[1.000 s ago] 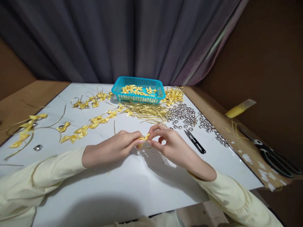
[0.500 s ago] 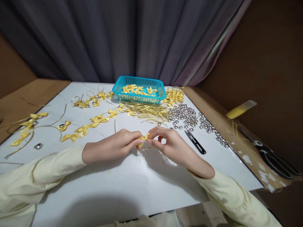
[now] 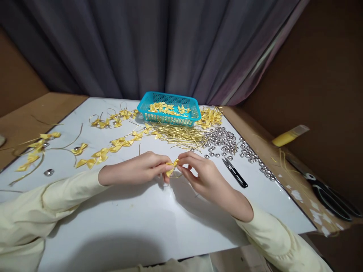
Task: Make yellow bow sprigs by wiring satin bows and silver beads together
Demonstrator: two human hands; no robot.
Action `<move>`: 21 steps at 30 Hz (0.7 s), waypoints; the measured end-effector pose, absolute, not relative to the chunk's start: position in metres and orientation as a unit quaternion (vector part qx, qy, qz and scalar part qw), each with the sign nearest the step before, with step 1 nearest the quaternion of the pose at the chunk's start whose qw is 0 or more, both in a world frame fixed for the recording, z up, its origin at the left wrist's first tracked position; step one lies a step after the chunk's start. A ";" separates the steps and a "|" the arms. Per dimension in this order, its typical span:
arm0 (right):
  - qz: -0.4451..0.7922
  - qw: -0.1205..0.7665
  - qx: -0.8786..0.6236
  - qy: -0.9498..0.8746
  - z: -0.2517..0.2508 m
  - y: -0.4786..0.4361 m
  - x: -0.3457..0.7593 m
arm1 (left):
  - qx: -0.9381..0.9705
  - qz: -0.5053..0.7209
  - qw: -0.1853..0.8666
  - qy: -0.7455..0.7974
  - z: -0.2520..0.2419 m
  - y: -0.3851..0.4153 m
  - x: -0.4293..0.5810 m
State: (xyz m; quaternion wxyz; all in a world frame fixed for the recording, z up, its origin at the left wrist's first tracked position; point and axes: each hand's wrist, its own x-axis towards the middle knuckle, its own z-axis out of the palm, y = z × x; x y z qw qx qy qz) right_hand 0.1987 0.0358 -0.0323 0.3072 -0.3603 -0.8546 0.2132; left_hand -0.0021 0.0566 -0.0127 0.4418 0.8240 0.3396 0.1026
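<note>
A small yellow ribbon bow (image 3: 170, 172) is between my two hands, above the white tabletop. My left hand (image 3: 149, 166) pinches its left side between thumb and fingers. From the right, my right hand (image 3: 202, 172) has thumb and forefinger closed at the bow's other tip. A thin gold cord (image 3: 178, 176) curves below the bow toward my right fingertips; what exactly they grip there is partly hidden. Just beyond my hands lies a pile of cut gold cords (image 3: 181, 136). To the right of it are many silver heart-like beads (image 3: 221, 136).
Black thread snips (image 3: 235, 173) lie right of my right hand. A teal basket (image 3: 170, 120) of bows stands at the back. More bows (image 3: 100, 155) lie to the left. Large scissors (image 3: 329, 194) and a yellow tube (image 3: 290, 136) are beyond the table's right edge.
The bow has turned slightly in my fingers, and more of its yellow ribbon shows. My right wrist has lowered a little. The whole view has shifted slightly.
</note>
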 end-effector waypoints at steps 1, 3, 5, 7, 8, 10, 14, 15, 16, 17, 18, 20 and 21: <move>0.216 0.307 -0.360 -0.854 -0.032 0.036 0.199 | 0.826 0.100 0.440 0.339 -0.013 0.057 -0.002; 0.221 0.309 -0.361 -0.852 -0.032 0.036 0.199 | 0.829 0.097 0.434 0.338 -0.012 0.057 -0.002; 0.219 0.311 -0.363 -0.850 -0.032 0.035 0.198 | 0.829 0.094 0.432 0.342 -0.011 0.057 -0.002; 0.214 0.310 -0.365 -0.852 -0.031 0.034 0.197 | 0.830 0.091 0.426 0.348 -0.009 0.056 -0.002; 0.213 0.310 -0.364 -0.852 -0.030 0.034 0.197 | 0.831 0.090 0.422 0.350 -0.008 0.056 -0.002; 0.226 0.311 -0.370 -0.846 -0.026 0.036 0.199 | 0.831 0.087 0.423 0.350 -0.007 0.056 -0.002; 0.377 0.308 -0.404 -0.775 -0.021 0.049 0.211 | 0.819 0.067 0.458 0.338 -0.004 0.056 -0.003; 0.436 0.283 -0.394 -0.758 -0.022 0.053 0.213 | 0.818 0.060 0.464 0.335 -0.004 0.055 -0.003; 0.486 0.243 -0.381 -0.748 -0.024 0.057 0.214 | 0.817 0.053 0.469 0.332 -0.004 0.055 -0.003; 0.517 0.198 -0.372 -0.745 -0.027 0.060 0.214 | 0.814 0.046 0.476 0.329 -0.004 0.055 -0.003; 0.527 0.158 -0.370 -0.749 -0.030 0.062 0.213 | 0.810 0.039 0.487 0.325 -0.003 0.055 -0.002; 0.502 0.119 -0.380 -0.768 -0.038 0.063 0.209 | 0.799 0.023 0.510 0.318 -0.002 0.054 -0.002; 0.482 0.119 -0.386 -0.777 -0.041 0.062 0.206 | 0.795 0.014 0.517 0.317 -0.001 0.054 -0.002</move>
